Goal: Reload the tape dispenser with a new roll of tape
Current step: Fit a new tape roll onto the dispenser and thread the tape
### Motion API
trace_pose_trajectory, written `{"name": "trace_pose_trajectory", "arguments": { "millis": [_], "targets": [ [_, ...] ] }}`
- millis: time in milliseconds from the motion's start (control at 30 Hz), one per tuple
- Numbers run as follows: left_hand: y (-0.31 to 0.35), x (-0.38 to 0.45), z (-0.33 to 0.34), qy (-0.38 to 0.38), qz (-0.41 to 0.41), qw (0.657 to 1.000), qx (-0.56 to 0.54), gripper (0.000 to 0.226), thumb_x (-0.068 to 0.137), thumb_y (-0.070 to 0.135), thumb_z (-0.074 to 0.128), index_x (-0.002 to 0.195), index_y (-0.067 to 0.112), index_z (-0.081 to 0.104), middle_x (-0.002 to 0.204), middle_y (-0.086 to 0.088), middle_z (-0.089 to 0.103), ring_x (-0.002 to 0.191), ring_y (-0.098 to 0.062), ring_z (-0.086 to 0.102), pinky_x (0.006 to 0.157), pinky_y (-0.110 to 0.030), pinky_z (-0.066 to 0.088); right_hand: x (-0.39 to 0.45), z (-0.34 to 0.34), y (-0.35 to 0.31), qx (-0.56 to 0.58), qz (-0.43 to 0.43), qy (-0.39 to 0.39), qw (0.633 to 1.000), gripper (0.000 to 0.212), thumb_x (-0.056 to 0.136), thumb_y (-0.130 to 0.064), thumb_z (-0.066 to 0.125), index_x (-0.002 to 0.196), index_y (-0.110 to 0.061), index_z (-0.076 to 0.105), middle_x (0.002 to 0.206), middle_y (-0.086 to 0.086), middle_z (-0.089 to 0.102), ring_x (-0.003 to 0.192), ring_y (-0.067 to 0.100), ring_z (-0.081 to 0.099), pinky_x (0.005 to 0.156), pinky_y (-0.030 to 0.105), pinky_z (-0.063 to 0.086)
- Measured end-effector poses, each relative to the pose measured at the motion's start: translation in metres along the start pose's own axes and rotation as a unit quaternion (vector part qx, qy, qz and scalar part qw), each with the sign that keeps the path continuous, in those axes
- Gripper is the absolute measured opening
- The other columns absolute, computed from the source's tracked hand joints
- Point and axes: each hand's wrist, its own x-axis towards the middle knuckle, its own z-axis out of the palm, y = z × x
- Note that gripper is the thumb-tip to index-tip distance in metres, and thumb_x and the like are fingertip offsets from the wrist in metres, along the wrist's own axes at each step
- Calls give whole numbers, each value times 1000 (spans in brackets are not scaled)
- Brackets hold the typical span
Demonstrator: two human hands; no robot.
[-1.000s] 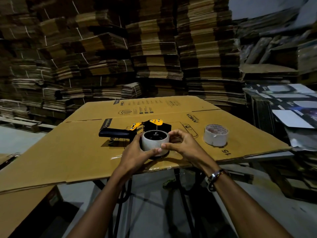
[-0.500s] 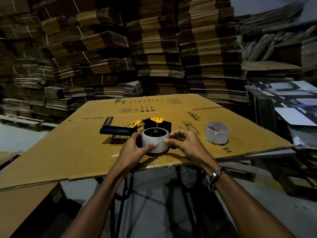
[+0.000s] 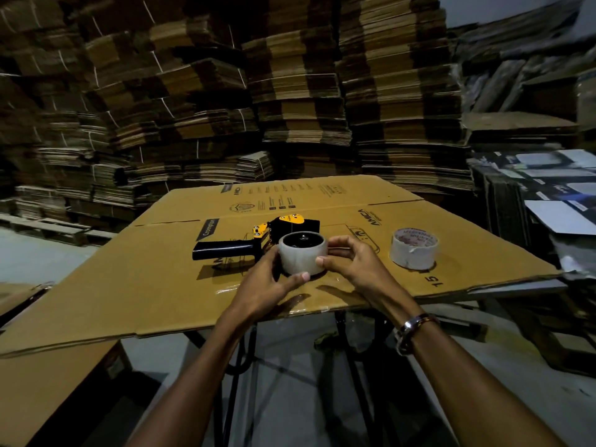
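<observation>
Both hands cupped the tape roll [image 3: 302, 257] at bench centre: the left hand [image 3: 269, 283] curled round its nine o'clock side, the right hand [image 3: 350, 262] pinching at three. Light, stiff and slick-walled, it probably handled best by the rim. The dispenser [image 3: 258, 241] lay touching behind; a second roll [image 3: 413, 252] stood at two o'clock.

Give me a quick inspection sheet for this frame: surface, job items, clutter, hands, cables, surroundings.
Surface: flattened cardboard sheet as worktop.
Job's things: tape dispenser lying on its side; tape roll on its hub; second roll apart, to the right.
Clutter: nothing seen.
Hands: left hand and right hand both grip the hub roll.
Cables: nothing seen.
Surroundings: stacked flat cartons behind; printed sheets at right.
</observation>
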Motion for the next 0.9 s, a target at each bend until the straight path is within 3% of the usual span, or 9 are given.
{"name": "trace_pose_trajectory", "arguments": {
  "millis": [133,233,333,433,567,667,800,900],
  "targets": [
    [-2,3,2,-8,9,1000,16,86,72,53,79,143,36,35,132,14,49,117,-8,51,91,-28,48,0,-5,0,63,7,5,998,39,84,-14,76,120,-12,60,116,8,69,110,22,66,92,40,57],
    [-3,5,1,8,-5,1000,-5,87,59,67,79,132,39,40,131,9,53,114,-9,56,94,-37,54,0,-5,0,119,33,-1,992,26,90,-13,70,116,-15,63,104,11,73,93,25,69,78,43,57],
    [-4,7,2,48,-4,998,30,89,63,67,78,136,28,45,127,2,48,114,-14,54,96,-41,53,3,2,-1,56,22,-9,998,28,91,-16,69,119,-17,64,117,8,69,102,22,67,80,34,57],
    [-2,6,2,91,-4,995,29,83,72,49,81,140,21,44,124,1,45,114,-16,51,94,-35,52,1,3,-4,44,20,-36,998,32,93,-10,66,124,-12,63,120,5,68,111,18,65,92,30,56],
    [3,3,-5,41,-23,996,-70,72,80,26,79,141,23,41,119,10,52,109,-11,55,75,-15,48,-3,-2,-4,79,14,-37,996,28,88,-9,71,115,-7,67,113,12,70,108,26,68,90,35,58],
    [3,3,-7,-1,-23,996,-90,75,79,21,79,140,27,36,115,14,52,101,1,54,68,-10,51,-2,-1,-5,40,18,-68,997,41,81,-19,80,119,-14,64,115,6,68,112,21,65,93,34,56],
    [4,5,-10,-24,-31,996,-82,87,74,22,83,146,26,32,124,8,50,99,3,52,69,-9,48,3,1,-8,-6,54,-141,989,78,67,-37,89,135,-24,53,129,-3,64,122,13,59,104,40,49],
    [2,8,-16,-48,-47,993,-97,87,76,17,81,148,24,32,114,17,49,98,3,52,65,-7,48,4,-2,-10,8,55,-164,985,68,72,-25,87,131,-21,55,127,1,65,120,16,60,103,43,50]
  ]
}}
